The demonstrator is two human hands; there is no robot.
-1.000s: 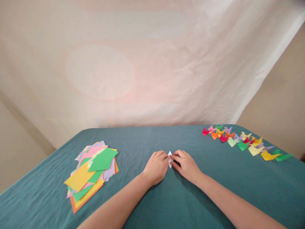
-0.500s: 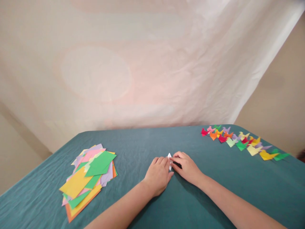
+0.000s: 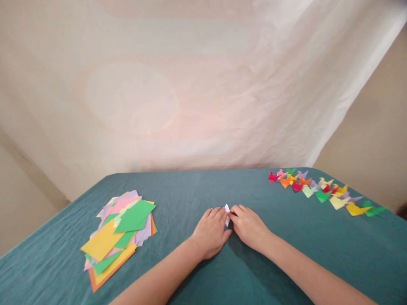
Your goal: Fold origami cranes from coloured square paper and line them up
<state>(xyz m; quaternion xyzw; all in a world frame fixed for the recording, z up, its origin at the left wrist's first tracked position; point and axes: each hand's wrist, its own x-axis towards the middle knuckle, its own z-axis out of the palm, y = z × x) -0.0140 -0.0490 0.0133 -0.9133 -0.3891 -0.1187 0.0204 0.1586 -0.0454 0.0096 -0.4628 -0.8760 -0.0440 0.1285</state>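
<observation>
A small, narrow piece of folded white paper (image 3: 227, 209) lies on the table between my hands, its pointed top end showing and its middle partly covered. My left hand (image 3: 211, 231) holds it down from the left, the fingers low and close together, with the thumb apart below. From the right, my right hand (image 3: 249, 224) has thumb and forefinger closed at the paper's edge, the other fingers curled in. How the paper is folded under the fingertips is too small to make out.
A loose pile of coloured paper sheets (image 3: 103, 241) lies on the left of the green cloth-covered table (image 3: 190, 188). Rows of small folded paper birds (image 3: 322, 195) in several colours stand at the right. A pale hanging sheet (image 3: 203, 93) closes off the back.
My right hand's thumb and fingers have drawn together, closing the gap that showed between them at the white paper. My left hand stays nearly in place.
</observation>
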